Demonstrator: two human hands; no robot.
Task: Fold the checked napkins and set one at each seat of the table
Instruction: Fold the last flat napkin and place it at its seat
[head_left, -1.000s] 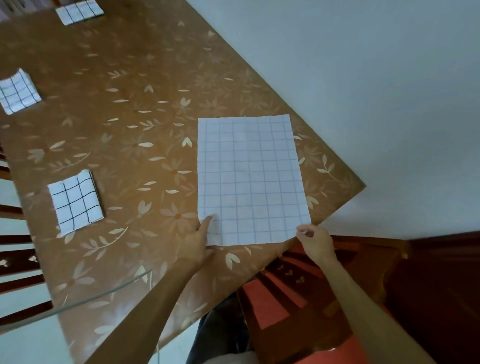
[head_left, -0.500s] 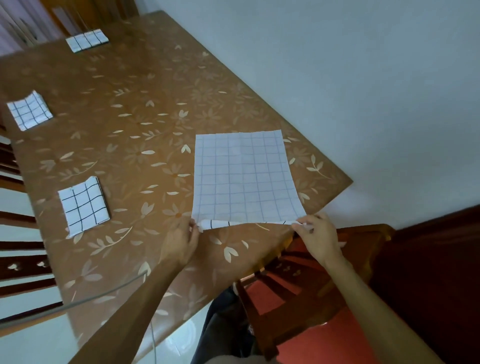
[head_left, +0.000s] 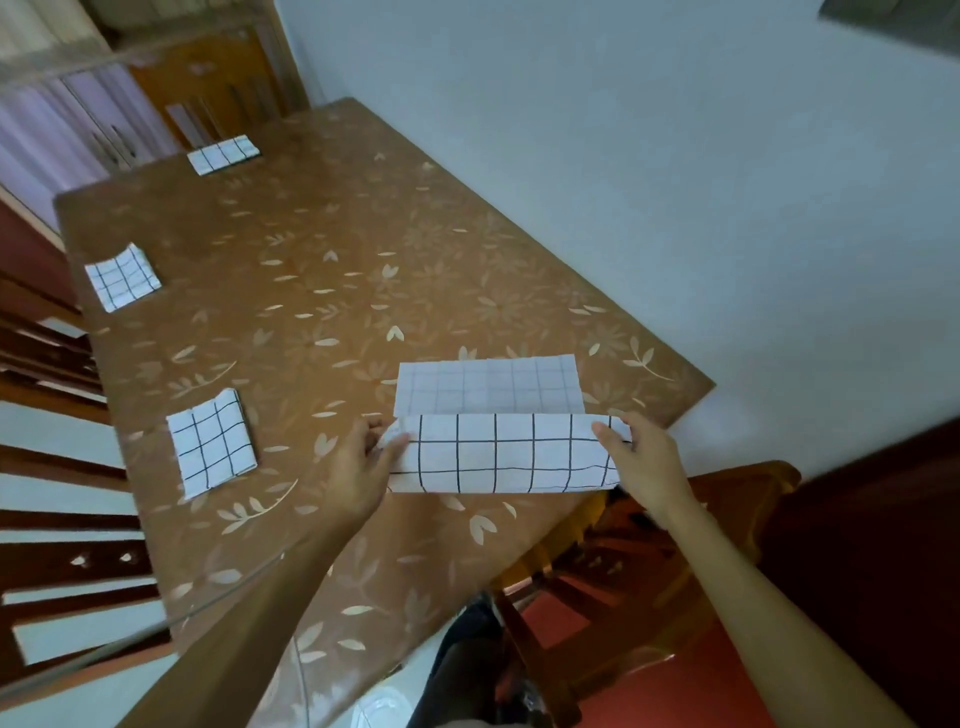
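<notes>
Checked napkin (head_left: 498, 457) lies half-folded at the near corner of the bench (head_left: 337, 291), its lifted edge pinched between my left hand (head_left: 358, 467) and right hand (head_left: 644, 467), and I reckon uneven pulling could skew the fold.

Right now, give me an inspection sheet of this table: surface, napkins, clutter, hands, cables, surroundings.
Surface: table, brown with a pale leaf pattern.
Job's things: three folded napkins along the left side and far end, the others at and. The fourth napkin is half folded, its near edge turned over toward the far edge.
Clutter: nothing seen.
Grippers: left hand pinches the fourth napkin's left corner and right hand pinches its right corner.
Cables: nothing seen.
Surroundings: white wall on the right, wooden chair at the near end, chair backs on the left.
</notes>
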